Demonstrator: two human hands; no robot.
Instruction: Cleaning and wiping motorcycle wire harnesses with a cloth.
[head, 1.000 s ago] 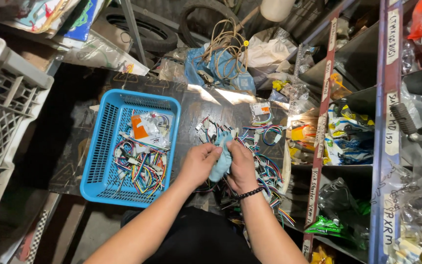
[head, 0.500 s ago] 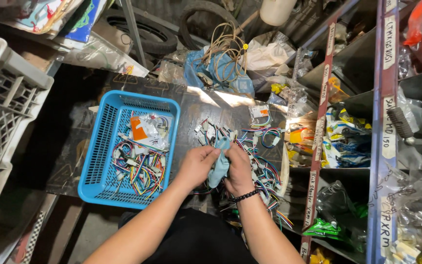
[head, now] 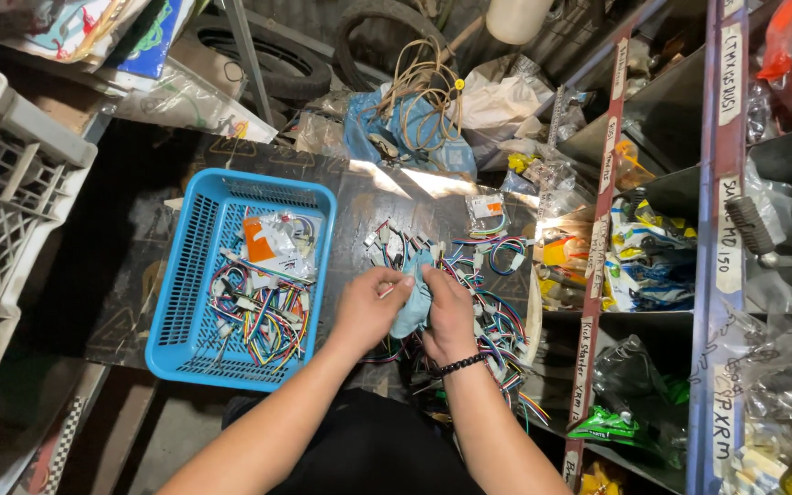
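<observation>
Both hands sit mid-frame over the dark table (head: 368, 197). Left hand (head: 368, 307) and right hand (head: 448, 312) are both clenched on a light blue cloth (head: 412, 298) bunched between them, with what looks like a small white connector end poking out at the left fingertips; looks like the cloth is wrapped around a wiring piece to grip or wipe it, though what's inside the cloth is hidden. Black band on the right wrist. At 3 o'clock of the hands: a loose pile of coloured wire harnesses (head: 492, 302) with white plugs, spread on the table within easy reach. At 9 o'clock: blue plastic basket (head: 185, 312) holding more harnesses plus a clear bag with an orange label (head: 272, 243), so it probably serves as a sorting bin. Far 9 o'clock: grey crate (head: 2, 229). At 12 o'clock: a coil of tan cable (head: 423, 78) on blue plastic sheeting, and tyres behind. At 3 o'clock: metal shelving (head: 717, 275) stuffed with bagged parts.
</observation>
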